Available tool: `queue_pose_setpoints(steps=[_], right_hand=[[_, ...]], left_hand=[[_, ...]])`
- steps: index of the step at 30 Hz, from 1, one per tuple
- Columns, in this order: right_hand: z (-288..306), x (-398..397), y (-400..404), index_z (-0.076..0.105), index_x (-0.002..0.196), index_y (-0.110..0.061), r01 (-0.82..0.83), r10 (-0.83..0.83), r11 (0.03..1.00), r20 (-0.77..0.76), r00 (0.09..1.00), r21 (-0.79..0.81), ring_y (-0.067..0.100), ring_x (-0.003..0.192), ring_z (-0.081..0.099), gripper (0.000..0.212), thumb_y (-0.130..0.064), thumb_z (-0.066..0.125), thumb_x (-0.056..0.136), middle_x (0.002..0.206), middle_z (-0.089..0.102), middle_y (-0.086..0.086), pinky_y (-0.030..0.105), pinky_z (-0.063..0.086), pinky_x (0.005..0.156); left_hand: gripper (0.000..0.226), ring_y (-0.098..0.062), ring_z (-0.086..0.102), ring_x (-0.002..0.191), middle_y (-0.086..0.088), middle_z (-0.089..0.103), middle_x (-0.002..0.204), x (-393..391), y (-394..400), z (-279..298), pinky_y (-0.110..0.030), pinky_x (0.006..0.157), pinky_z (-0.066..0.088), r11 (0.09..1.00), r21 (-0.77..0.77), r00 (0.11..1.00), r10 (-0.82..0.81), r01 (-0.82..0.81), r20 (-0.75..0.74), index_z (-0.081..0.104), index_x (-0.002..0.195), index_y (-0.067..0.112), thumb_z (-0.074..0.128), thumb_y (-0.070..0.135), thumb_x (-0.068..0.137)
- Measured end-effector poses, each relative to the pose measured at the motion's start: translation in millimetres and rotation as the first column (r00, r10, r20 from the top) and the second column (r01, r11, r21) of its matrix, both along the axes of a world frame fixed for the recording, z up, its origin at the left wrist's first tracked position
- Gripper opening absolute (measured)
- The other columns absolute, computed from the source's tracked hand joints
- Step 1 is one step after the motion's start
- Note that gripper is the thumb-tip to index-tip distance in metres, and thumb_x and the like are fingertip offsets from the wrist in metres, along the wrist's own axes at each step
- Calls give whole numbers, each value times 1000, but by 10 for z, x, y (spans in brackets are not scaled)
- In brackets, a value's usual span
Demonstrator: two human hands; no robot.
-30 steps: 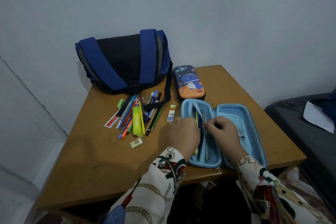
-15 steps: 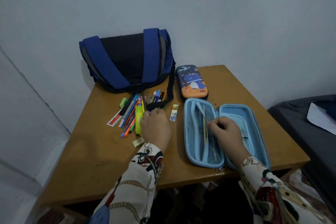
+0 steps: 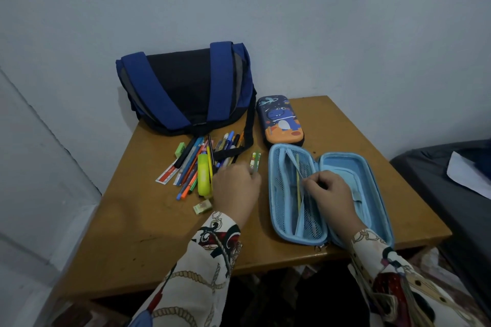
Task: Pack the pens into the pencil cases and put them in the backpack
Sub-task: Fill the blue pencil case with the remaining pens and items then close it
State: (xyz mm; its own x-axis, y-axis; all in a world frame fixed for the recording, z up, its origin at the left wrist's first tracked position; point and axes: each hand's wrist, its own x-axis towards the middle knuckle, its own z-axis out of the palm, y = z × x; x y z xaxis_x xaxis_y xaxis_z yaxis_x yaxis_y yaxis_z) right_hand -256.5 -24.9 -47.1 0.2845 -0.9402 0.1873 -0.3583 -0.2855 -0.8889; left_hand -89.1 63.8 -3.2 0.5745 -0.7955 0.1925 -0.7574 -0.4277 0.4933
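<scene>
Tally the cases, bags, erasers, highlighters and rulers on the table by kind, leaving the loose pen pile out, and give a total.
Pencil cases: 2, the open blue case and the shut dinosaur case
Backpacks: 1, the blue and black backpack
Erasers: 2, a green eraser and a pale eraser
Highlighters: 1, the yellow highlighter
Rulers: 1, the red and white ruler
Total: 7

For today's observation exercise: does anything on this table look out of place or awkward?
The backpack's strap lies across the loose pens, pinning some. Otherwise nothing is spilled or damaged.
</scene>
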Motion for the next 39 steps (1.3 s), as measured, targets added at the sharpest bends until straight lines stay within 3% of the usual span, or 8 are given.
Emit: queue_pose_setpoints(steps=[3, 9, 12, 15, 17, 23, 27, 39], right_hand=[[-8, 1, -14, 61, 58, -17, 3, -3, 1000, 5, 1000, -6, 19, 70, 59, 28, -18, 68, 84, 67, 61, -1, 48, 51, 72], [-29, 3, -10, 61, 58, -18, 6, -5, 999, 11, 1000, -32, 19, 70, 59, 26, -17, 68, 83, 66, 60, -1, 50, 51, 71], [-40, 1, -25, 62, 58, -19, 1, -1, 999, 3, 1000, -36, 18, 71, 59, 25, -19, 68, 82, 67, 61, -2, 50, 51, 72], [-37, -5, -30, 63, 59, -21, -3, 3, 1000, -3, 1000, -26, 18, 74, 60, 25, -23, 68, 83, 69, 62, -2, 49, 51, 75], [-34, -4, -24, 63, 60, -20, 3, -3, 1000, -7, 1000, -16, 17, 75, 61, 25, -23, 68, 84, 71, 63, -3, 49, 52, 77], [-15, 1, -17, 63, 59, -19, 4, -4, 1000, -9, 1000, -13, 16, 71, 60, 26, -21, 68, 85, 68, 62, -3, 49, 52, 76], [-22, -3, -17, 62, 60, -20, -1, 1, 1000, -8, 1000, -9, 19, 74, 59, 27, -22, 68, 86, 70, 61, -3, 49, 51, 77], [-31, -6, -15, 61, 59, -19, -4, 3, 999, -30, 1000, -39, 19, 75, 59, 28, -23, 68, 86, 69, 61, -2, 47, 51, 76]], left_hand=[[18, -18, 62, 84, 3, 67, 87, -223, 18, 139, -39, 75, 54, 994, -14, 983, -111, 110, -149, 67, 99, 23, 54, 31, 91], [23, -20, 53, 101, 0, 66, 99, -618, 63, 96, -34, 86, 40, 962, 136, 962, -252, 236, 108, 63, 98, 17, 44, 29, 99], [26, -20, 54, 99, 0, 64, 97, -625, 64, 80, -33, 84, 39, 956, 90, 958, -284, 279, 47, 64, 100, 18, 40, 30, 101], [24, -15, 55, 96, 7, 58, 95, -473, 84, 84, -32, 82, 46, 982, -40, 980, -187, 184, -67, 64, 108, 25, 43, 32, 101], [22, -16, 54, 102, 7, 62, 102, -254, 46, 26, -35, 86, 47, 994, -80, 996, -84, 81, -39, 64, 109, 24, 44, 29, 99], [32, -27, 46, 117, -6, 59, 121, 232, 1, -92, -39, 97, 37, 969, 195, 957, 97, -154, 273, 59, 125, 15, 41, 16, 98], [31, -29, 46, 117, -8, 60, 118, 245, 9, -158, -39, 97, 37, 949, 272, 937, 57, -158, 344, 61, 121, 13, 41, 16, 98], [28, -27, 48, 109, -6, 65, 101, 52, 106, -180, -37, 91, 35, 968, 239, 913, -32, -73, 406, 69, 98, 13, 41, 13, 95]])
